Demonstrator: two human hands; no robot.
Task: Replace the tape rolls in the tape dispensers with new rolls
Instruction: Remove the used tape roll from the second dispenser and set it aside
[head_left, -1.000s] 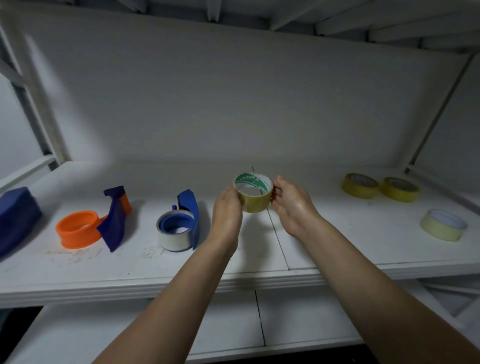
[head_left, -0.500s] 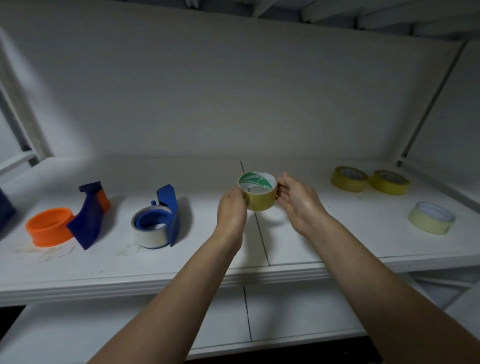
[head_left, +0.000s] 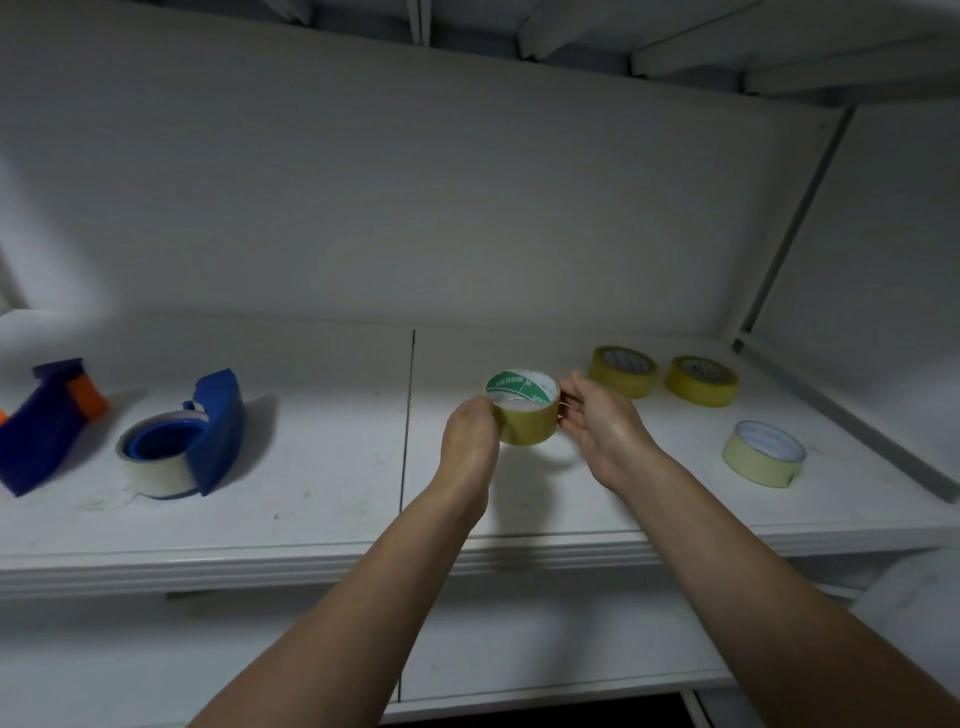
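Observation:
A yellow tape roll with a green-and-white core (head_left: 523, 410) is held above the white shelf (head_left: 322, 488). My left hand (head_left: 470, 441) grips its left side and my right hand (head_left: 597, 426) pinches its right side. To the left lies a blue tape dispenser (head_left: 208, 431) with a pale roll (head_left: 150, 470) around its hub. Farther left, at the frame's edge, a second blue dispenser (head_left: 44, 426) with orange parts lies partly cut off.
Two yellow tape rolls (head_left: 622, 370) (head_left: 701, 380) lie at the back right, and a pale cream roll (head_left: 762, 453) lies nearer the right wall. A lower shelf (head_left: 519, 649) runs beneath. A seam (head_left: 408, 415) splits the shelf in two boards.
The view has swung to the right, so the dispensers sit farther left and the orange ring has left the frame. Both hands still hold the roll, now nearer the rolls at the right.

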